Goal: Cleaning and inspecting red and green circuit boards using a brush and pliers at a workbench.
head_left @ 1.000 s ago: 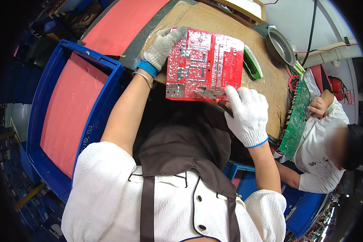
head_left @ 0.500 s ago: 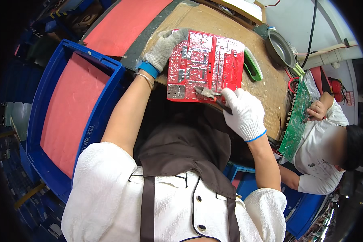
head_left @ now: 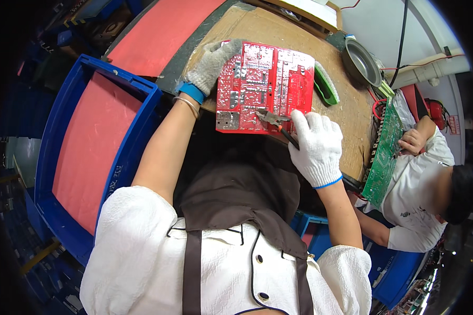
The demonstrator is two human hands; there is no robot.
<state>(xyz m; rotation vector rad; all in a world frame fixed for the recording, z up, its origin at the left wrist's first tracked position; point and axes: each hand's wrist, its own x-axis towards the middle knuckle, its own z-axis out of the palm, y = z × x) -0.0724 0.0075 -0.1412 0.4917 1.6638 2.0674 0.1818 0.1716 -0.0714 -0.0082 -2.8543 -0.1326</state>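
Observation:
A red circuit board [head_left: 294,81] with many solder joints is tilted up at the near edge of the workbench. My left hand [head_left: 215,64], in a grey-white glove, grips its upper left side, with the fingertips partly hidden. In my right hand [head_left: 318,144], gloved in white, is a pair of cutting pliers [head_left: 272,118] with dark handles. The pliers' jaws lie over the board's lower middle, close to its solder side. I cannot tell whether they touch a lead. A blue band [head_left: 193,92] circles my left wrist.
A green-backed brush [head_left: 326,90] and a metal pan [head_left: 362,62] lie right of the board on the cardboard-covered bench [head_left: 347,126]. A blue crate [head_left: 44,157] stands at left. On the right, another person's hand [head_left: 412,140] holds a green circuit board [head_left: 382,157].
My right hand and the pliers have shifted very slightly, and the jaws show more sharply now. The red board stays in my left hand's grip, almost unmoved.

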